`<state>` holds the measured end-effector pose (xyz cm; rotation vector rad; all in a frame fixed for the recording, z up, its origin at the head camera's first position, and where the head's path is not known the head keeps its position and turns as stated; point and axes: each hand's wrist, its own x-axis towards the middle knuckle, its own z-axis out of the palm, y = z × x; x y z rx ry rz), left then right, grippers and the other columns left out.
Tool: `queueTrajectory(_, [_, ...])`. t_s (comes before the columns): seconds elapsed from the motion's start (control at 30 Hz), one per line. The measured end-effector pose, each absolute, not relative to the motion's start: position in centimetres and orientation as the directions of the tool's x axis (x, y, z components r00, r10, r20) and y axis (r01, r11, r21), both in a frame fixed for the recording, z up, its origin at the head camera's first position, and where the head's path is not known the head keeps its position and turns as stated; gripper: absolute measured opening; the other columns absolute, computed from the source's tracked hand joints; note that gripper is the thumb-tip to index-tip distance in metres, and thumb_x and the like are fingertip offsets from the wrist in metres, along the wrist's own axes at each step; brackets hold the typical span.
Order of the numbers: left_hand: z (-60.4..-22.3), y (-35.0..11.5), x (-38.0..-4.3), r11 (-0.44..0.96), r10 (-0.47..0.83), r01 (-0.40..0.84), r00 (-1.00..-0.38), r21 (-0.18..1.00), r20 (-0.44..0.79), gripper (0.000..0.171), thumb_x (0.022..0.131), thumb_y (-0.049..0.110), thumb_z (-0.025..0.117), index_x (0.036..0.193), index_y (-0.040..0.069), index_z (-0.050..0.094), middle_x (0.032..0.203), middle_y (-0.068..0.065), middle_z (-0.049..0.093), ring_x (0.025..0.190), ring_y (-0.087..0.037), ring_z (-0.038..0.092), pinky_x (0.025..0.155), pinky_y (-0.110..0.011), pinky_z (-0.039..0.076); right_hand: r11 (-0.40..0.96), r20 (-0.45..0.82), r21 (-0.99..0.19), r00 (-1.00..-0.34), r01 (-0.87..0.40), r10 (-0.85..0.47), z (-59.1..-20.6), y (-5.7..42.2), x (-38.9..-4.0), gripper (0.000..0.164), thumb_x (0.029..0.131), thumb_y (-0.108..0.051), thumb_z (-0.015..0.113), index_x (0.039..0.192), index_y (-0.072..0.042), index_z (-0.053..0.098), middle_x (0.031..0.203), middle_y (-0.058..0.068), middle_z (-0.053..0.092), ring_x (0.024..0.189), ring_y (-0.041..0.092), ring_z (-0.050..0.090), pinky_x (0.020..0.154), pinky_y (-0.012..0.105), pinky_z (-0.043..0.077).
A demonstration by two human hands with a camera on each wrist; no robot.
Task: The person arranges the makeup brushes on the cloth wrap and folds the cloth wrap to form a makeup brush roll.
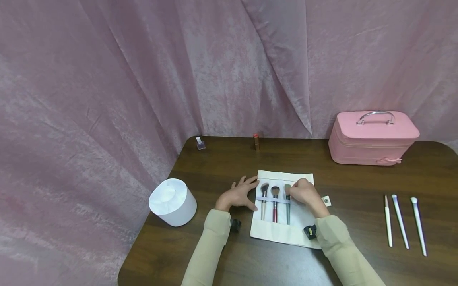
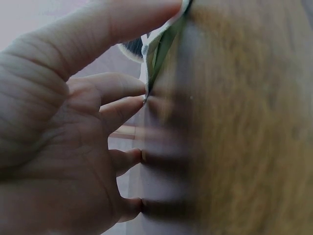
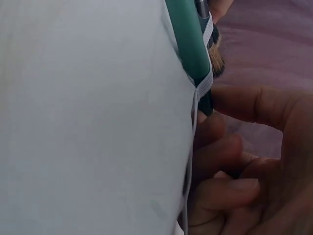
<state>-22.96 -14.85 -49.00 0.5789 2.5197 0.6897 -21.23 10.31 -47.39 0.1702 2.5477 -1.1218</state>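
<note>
An off-white cloth brush roll (image 1: 269,232) lies unfolded on the table. Three makeup brushes sit in it, tucked under a pale elastic band (image 1: 269,199): an angled dark brush (image 1: 264,190), a red-handled fluffy brush (image 1: 274,212) and a green brush (image 1: 288,212). My right hand (image 1: 305,192) pinches the green brush near its head; the right wrist view shows the band crossing its green handle (image 3: 188,44) just beside the fingertips. At the roll's left edge my left hand (image 1: 237,195) rests with fingers spread, and its fingertips meet the cloth edge in the left wrist view.
Three pale-handled brushes, including a slim one (image 1: 388,222), lie at the right. A pink case (image 1: 373,145) stands at the back right, a lipstick (image 1: 256,142) and nail polish bottle (image 1: 200,143) along the back edge. Left stands a white round holder (image 1: 180,208).
</note>
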Motion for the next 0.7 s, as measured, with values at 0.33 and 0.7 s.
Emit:
queueTrajectory(0.33, [-49.10,-14.76,-22.97,0.786,0.499,0.265,-0.805,0.558,-0.320,0.098,0.081,0.022,0.088,0.160,0.015,0.031,0.169,0.004,0.014,0.155,-0.030,-0.004,0.118,-0.062,0.000,0.689,-0.355,-0.688,-0.934,0.229,-0.044,-47.23,10.50,-20.88,0.025,0.089,-0.020,0.066,0.083,0.004,0.067,0.075,0.010,0.056,0.067,0.022,0.051,0.056,0.030,0.041])
queueTrajectory(0.7, [-48.99,-14.89,-22.99,0.779,0.509,0.277,-0.803,0.562,-0.309,0.097,0.082,0.023,0.087,0.160,0.014,0.031,0.169,0.003,0.014,0.155,-0.031,-0.004,0.118,-0.063,0.000,0.684,-0.352,-0.698,-0.934,0.213,-0.069,-47.51,10.51,-20.98,0.029,0.092,-0.018,0.065,0.069,-0.002,0.069,0.061,0.003,0.054,0.059,0.016,0.047,0.054,0.028,0.037])
